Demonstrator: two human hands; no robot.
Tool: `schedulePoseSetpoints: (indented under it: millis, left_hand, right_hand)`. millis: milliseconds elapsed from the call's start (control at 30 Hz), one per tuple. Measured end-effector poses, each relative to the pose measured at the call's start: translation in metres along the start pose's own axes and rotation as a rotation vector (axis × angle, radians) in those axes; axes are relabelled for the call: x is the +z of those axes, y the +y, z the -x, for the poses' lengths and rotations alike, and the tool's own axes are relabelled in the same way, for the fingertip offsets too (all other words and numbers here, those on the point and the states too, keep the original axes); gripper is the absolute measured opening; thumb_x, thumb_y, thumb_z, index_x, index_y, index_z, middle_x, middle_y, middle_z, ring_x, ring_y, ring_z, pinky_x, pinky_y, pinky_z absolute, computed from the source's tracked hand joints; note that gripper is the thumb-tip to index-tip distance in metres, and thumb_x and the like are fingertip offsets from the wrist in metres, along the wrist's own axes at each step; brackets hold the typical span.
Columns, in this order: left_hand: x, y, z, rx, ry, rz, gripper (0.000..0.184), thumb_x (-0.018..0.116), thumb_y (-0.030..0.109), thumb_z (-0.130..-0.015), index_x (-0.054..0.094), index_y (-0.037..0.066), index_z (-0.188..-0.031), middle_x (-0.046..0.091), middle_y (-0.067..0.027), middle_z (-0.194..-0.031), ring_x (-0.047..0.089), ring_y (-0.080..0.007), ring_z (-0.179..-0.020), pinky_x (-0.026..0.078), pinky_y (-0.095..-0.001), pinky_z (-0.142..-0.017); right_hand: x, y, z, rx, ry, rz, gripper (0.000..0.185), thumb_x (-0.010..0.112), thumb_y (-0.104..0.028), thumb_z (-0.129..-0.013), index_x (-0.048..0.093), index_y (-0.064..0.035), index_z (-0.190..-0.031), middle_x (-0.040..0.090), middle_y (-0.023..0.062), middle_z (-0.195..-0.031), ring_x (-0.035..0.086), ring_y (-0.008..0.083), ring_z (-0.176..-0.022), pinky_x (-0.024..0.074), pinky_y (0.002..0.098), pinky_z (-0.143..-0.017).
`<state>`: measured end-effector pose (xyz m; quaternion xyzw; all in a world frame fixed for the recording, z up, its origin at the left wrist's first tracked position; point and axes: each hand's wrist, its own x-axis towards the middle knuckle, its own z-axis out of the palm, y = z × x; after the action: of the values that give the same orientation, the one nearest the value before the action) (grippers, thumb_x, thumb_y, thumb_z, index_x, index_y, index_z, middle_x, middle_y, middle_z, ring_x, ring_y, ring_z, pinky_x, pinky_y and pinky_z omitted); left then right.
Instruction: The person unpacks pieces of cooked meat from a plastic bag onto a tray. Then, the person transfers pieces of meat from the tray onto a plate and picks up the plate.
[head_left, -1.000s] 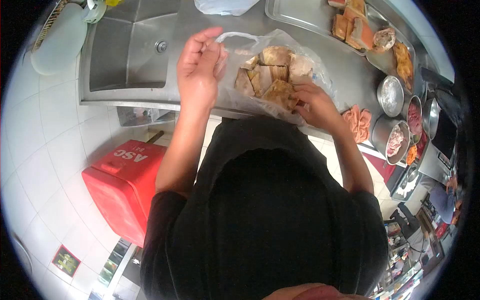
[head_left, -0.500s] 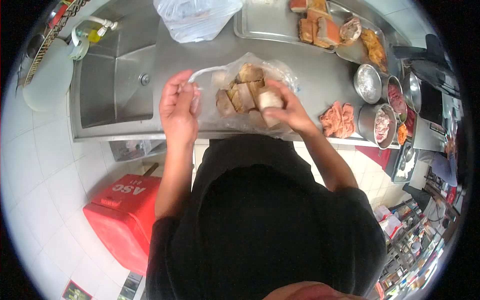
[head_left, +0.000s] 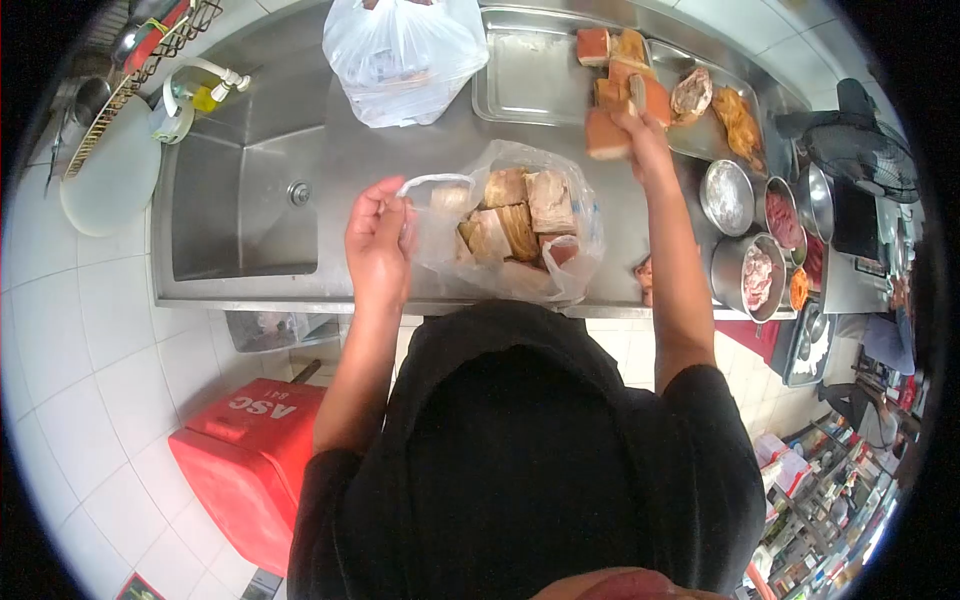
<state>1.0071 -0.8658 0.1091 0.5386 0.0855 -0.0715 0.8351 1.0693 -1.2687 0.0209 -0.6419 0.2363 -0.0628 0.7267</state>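
Observation:
Pinched in my left hand (head_left: 380,245) is the handle of a clear plastic bag (head_left: 585,215), which lies open on the steel counter. Several blocks of cooked meat (head_left: 490,232) sit inside the bag. My right hand (head_left: 645,140) reaches to the metal tray (head_left: 530,65) at the back and grips a reddish-brown block of meat (head_left: 607,135) at the tray's front right edge. More blocks (head_left: 627,45) rest on the tray behind it.
A full white plastic bag (head_left: 405,60) stands at the back. The sink (head_left: 245,200) is on the left. A second tray (head_left: 700,140) holds meat, with metal bowls (head_left: 728,197) to the right. A pink cloth (head_left: 643,275) lies by my right forearm. A red bin (head_left: 240,460) stands below.
My right hand has left the clear bag and moved up and right to the tray blocks. A block it was handling is now in the bag. My left hand stays at the handle.

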Motion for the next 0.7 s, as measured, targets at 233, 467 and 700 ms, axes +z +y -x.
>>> schedulePoseSetpoints:
  millis: [233,467,700]
  left_hand:
    - [-0.012,0.002,0.001,0.01,0.042,-0.019,0.02,0.054,0.009,-0.1,0.057,0.007,-0.12,0.058,0.0038,-0.085,0.046,-0.0006,-0.064,0.031,-0.0169,-0.051]
    - [-0.024,0.002,0.01,0.004,0.144,0.004,0.021,0.054,0.008,-0.099,0.056,0.004,-0.119,0.058,0.0026,-0.084,0.046,-0.0016,-0.063,0.031,-0.018,-0.05]
    - [-0.023,0.01,0.009,0.056,0.094,0.059,0.02,0.054,0.007,-0.1,0.058,0.005,-0.119,0.059,-0.0002,-0.089,0.052,-0.0044,-0.073,0.035,-0.0178,-0.054]
  right_hand:
    - [0.026,0.01,-0.084,-0.487,0.274,1.196,0.057,0.072,-0.037,-0.075,0.063,-0.0001,-0.117,0.068,0.0219,-0.108,0.065,0.036,-0.102,0.0506,0.0433,-0.09]
    - [0.027,0.038,-0.105,-0.345,0.274,1.411,0.063,0.068,-0.049,-0.077,0.062,-0.005,-0.122,0.067,0.0244,-0.115,0.065,0.0396,-0.107,0.0498,0.0459,-0.095]
    - [0.071,-0.025,0.032,-0.533,0.054,0.679,0.026,0.066,-0.013,-0.087,0.068,-0.0013,-0.11,0.071,0.0128,-0.107,0.067,0.0213,-0.1,0.0509,0.034,-0.09]
